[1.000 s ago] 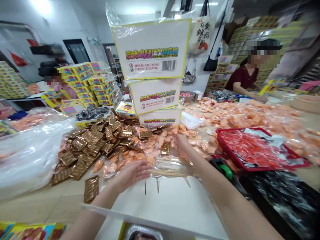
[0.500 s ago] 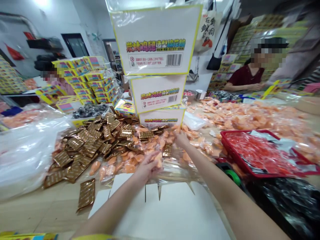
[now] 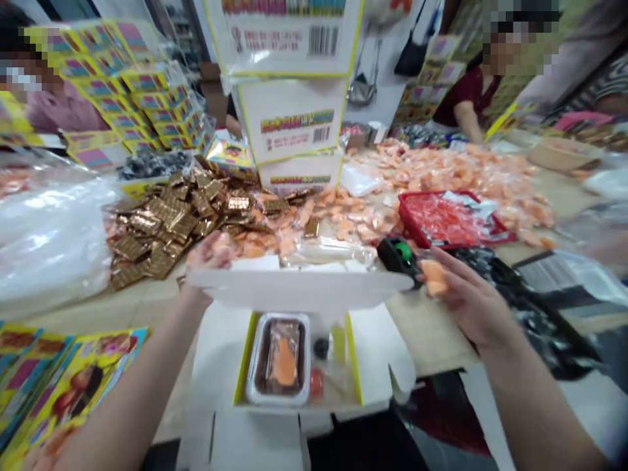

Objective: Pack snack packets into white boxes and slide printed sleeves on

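An open white box (image 3: 356, 392) with yellow inner edges is in front of me, its lid flap (image 3: 299, 288) raised. Inside lies a silver-rimmed foil tray (image 3: 250, 386), holding a brown packet (image 3: 284, 328) with an orange piece (image 3: 285, 363) on it. Small black, yellow and red items sit beside the tray. My right hand (image 3: 471, 304), right of the flap, grips a wrapped orange piece (image 3: 434, 278) between thumb and fingers. At the flap's left end, my left hand (image 3: 212, 255) is curled closed; blur hides what it holds.
Brown packets (image 3: 167, 219) are heaped at left, with wrapped orange pieces (image 3: 343, 226) beyond the box. White boxes (image 3: 294, 124) stand stacked behind. To the right are a tape dispenser (image 3: 395, 258) and a red basket (image 3: 407, 219). Co-workers (image 3: 466, 108) sit across.
Both hands have left the orange pile and moved apart towards me, the right carrying a wrapped orange piece. The view has tilted down, bringing the open box and its tray into sight.
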### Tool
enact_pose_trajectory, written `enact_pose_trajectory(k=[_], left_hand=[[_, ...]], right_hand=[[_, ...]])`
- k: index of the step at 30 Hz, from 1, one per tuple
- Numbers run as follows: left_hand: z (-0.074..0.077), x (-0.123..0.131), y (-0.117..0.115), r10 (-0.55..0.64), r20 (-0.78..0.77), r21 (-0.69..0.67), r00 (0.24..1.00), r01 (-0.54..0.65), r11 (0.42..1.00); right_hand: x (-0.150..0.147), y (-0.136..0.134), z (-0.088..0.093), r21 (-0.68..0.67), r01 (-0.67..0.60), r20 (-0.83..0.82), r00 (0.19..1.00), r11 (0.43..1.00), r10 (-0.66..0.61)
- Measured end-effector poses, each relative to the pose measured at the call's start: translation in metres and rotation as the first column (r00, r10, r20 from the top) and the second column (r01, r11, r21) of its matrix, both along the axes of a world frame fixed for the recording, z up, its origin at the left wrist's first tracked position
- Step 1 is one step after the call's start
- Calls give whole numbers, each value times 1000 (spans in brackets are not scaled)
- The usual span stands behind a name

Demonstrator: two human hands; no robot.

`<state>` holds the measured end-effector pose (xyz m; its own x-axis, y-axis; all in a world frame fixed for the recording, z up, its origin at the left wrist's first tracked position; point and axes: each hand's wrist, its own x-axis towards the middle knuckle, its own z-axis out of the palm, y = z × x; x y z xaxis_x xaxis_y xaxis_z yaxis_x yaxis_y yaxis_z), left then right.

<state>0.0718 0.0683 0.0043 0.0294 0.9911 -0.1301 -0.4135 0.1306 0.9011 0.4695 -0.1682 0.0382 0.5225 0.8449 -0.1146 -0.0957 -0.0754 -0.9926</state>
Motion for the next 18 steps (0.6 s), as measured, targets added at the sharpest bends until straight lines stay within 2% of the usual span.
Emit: enact_pose_trajectory(k=[2,4,6,8,10,12,14,16,18], left_hand=[[4,-39,-28,88,-17,28,996,-88,996],[8,-67,-63,129,12,25,992,-129,991],[12,-80,-101,160,49,6,986,-161,987],[15,-79,-138,194,37,12,980,-194,981],[20,-67,-170,196,-58,74,979,-192,979],[24,-50,-196,95,-200,150,975,-66,986],[29,-29,-213,-91,-358,205,929,174,963],[31,-2,-221,-238,-536,251,810,422,871],[30,28,-223,-222,-743,282,632,596,752]], right_hand=[[-20,-49,7,-77,-92,128,987,993,102],[-53,-70,8,-148,-276,344,886,950,311],[-93,-66,4,-205,-443,555,682,873,476],[-130,-46,-6,-239,-519,717,475,821,510],[-156,-24,-18,-304,-520,818,286,798,498],[-166,-12,-27,-329,-475,888,140,816,439],[-164,-12,-30,-236,-425,952,79,874,296],[-154,-21,-28,-50,-379,987,124,924,104],[-142,-34,-23,124,-321,972,230,939,-50]])
